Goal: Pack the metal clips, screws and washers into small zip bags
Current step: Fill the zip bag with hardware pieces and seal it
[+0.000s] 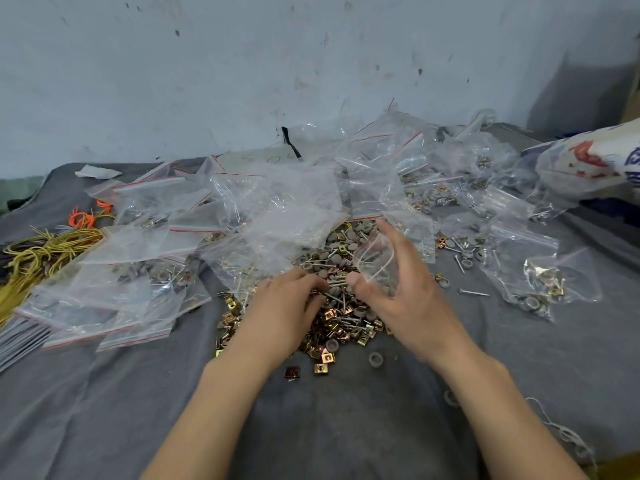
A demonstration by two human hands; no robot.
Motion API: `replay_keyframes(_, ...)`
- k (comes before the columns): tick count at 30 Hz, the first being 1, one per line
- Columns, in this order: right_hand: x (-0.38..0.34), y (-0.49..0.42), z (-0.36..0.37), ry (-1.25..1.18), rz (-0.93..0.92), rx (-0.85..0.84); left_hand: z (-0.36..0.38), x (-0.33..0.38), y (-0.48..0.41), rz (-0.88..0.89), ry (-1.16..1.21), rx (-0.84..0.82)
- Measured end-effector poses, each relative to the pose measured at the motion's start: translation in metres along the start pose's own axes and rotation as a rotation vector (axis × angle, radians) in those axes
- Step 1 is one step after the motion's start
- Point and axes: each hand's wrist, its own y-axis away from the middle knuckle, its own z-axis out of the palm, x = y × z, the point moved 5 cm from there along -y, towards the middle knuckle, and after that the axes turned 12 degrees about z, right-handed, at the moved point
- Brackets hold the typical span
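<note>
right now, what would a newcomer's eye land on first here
The heap of brassy clips, screws and grey washers at the centre of the grey cloth, with the left hand picking in it and the right hand holding a small zip bag above it. Clear zip bags sprawl behind; yellow cords lie far left.

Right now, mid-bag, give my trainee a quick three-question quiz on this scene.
1. True or false: the right hand holds a small zip bag.
2. The left hand is: A, down in the loose hardware pile; B, raised high in the air; C, out of view.
3. Fill in: the cloth under the work is ___ in colour.

Key: 1 true; 2 A; 3 grey.
</note>
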Motion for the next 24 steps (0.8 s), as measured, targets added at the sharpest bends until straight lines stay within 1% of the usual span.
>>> replay_keyframes(4, 0.002, -0.001, 0.003, 0.030, 0.003, -0.011, 0.001, 0.002, -0.002, 0.027, -0.075, 0.019)
replay_keyframes(6, 0.004, -0.001, 0.003, 0.043, -0.001, -0.007, 0.000, 0.003, -0.003, 0.036, -0.067, 0.022)
replay_keyframes(8, 0.005, -0.001, 0.003, 0.053, -0.003, -0.004, -0.007, 0.001, -0.002, 0.010, 0.071, 0.082)
replay_keyframes(11, 0.004, -0.001, 0.003, 0.064, -0.014, -0.004, -0.028, -0.004, -0.003, -0.061, 0.361, 0.268)
replay_keyframes(13, 0.003, -0.001, 0.003, 0.067, -0.020, -0.006, -0.044, -0.003, -0.003, -0.077, 0.478, 0.418)
replay_keyframes(15, 0.002, 0.000, 0.004, 0.067, -0.021, -0.007, -0.055, 0.003, -0.005, -0.062, 0.555, 0.504)
replay_keyframes(17, 0.000, 0.001, 0.004, 0.057, -0.021, -0.007, -0.054, 0.016, -0.010, -0.014, 0.550, 0.486)
replay_keyframes(21, -0.001, 0.001, 0.006, 0.014, -0.026, -0.005, -0.036, 0.041, -0.021, 0.094, 0.439, 0.384)
replay_keyframes(22, -0.001, 0.001, 0.006, 0.012, -0.028, -0.002, -0.035, 0.042, -0.022, 0.099, 0.441, 0.376)
replay_keyframes(24, -0.002, 0.001, 0.007, 0.022, -0.028, -0.002, -0.039, 0.033, -0.020, 0.063, 0.499, 0.427)
